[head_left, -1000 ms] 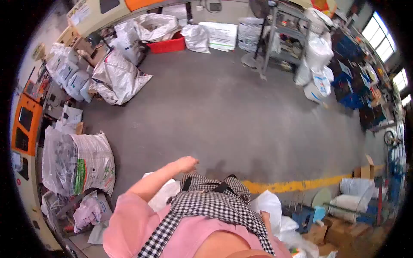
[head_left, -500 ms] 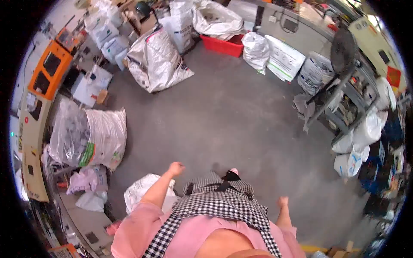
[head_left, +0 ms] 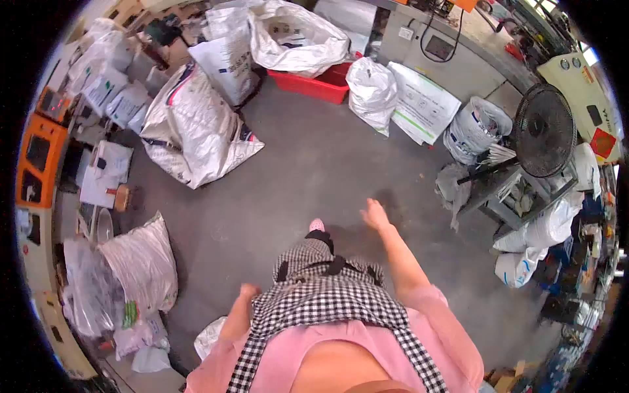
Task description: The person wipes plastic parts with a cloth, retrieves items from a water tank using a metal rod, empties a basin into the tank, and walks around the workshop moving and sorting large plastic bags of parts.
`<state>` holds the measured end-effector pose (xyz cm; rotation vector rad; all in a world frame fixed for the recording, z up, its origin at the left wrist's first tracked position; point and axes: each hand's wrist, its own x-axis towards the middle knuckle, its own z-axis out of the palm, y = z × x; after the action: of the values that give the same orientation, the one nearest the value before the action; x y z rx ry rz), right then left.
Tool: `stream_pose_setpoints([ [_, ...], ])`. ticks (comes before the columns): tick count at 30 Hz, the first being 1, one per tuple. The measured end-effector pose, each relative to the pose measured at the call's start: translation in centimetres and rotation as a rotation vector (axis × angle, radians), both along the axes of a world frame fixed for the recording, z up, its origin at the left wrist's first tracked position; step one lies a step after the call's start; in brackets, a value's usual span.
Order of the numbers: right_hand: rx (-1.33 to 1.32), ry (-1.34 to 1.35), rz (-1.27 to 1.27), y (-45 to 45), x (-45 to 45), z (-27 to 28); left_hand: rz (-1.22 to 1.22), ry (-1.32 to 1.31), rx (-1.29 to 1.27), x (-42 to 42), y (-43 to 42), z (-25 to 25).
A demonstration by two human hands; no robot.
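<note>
My right hand (head_left: 375, 215) is stretched forward over the grey floor, thumb apart from the fingers, with nothing in it. By my left hip is my left hand (head_left: 249, 290), seen end-on and small; its fingers cannot be made out. A white sack (head_left: 208, 337) lies on the floor below it, partly behind my forearm. Neither hand touches any of the bags. I wear a black-and-white checked apron (head_left: 334, 306) over a pink top, and one pink shoe (head_left: 317, 225) shows ahead of it.
Ahead stand a large white woven sack (head_left: 196, 131), a red bin (head_left: 311, 86) with an open sack on it, and a tied white bag (head_left: 371, 92). Filled bags (head_left: 141, 265) sit at left beside a machine (head_left: 42, 160). A black fan (head_left: 545, 130) and metal frame (head_left: 517, 196) stand at right.
My right arm has swung forward and my left arm back. The view has moved forward and turned slightly, so the sacks and bin ahead appear nearer and further left.
</note>
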<state>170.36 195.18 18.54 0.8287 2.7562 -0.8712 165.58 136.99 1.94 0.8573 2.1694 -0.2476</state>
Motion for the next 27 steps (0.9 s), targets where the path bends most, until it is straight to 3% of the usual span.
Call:
stream_pose_setpoints([
  [1,-0.105,-0.058,0.013,0.3,-1.8,1.1,0.548,-0.12,0.137,-4.9,4.1,3.5],
  [2,-0.106,-0.06,-0.02,1.3,-3.7,0.9,1.093,-0.155,0.382,-10.2,10.1,10.3],
  [3,-0.098,-0.06,-0.05,2.4,-5.6,0.7,1.172,-0.212,0.596,-14.8,14.3,13.6],
  [5,-0.147,-0.076,-0.097,6.1,-9.2,0.5,1.268,-0.336,0.924,-22.0,22.5,20.4],
  [8,-0.233,-0.151,-0.261,13.2,-15.8,-1.3,1.175,-0.352,1.057,-30.2,31.3,26.7],
  [13,-0.18,-0.025,-0.304,25.8,-31.3,-4.9,1.215,-0.394,1.039,-37.1,39.7,24.8],
  [15,-0.304,0.071,-0.416,30.1,-39.0,-6.9,1.281,-0.417,0.929,-38.6,42.8,23.6],
  [18,-0.194,0.24,-0.432,35.5,-50.4,-12.3,1.491,-0.426,0.713,-42.6,48.1,21.3],
  [20,-0.364,0.22,-0.505,38.2,-57.4,-13.0,1.575,-0.439,0.574,-45.6,51.5,21.8],
  [22,-0.312,0.213,-0.548,40.7,-64.0,-12.9,1.515,-0.5,0.717,-49.3,55.4,20.9],
  [23,-0.504,0.126,-0.563,42.1,-66.6,-8.8,1.523,-0.508,0.699,-51.2,57.3,20.9],
  [25,-0.372,0.269,-0.543,43.9,-71.9,-11.8,1.434,-0.401,0.679,-54.1,60.6,21.9],
  [27,-0.241,0.135,-0.601,45.1,-76.1,-13.8,1.432,-0.424,0.682,-55.6,62.3,21.6],
])
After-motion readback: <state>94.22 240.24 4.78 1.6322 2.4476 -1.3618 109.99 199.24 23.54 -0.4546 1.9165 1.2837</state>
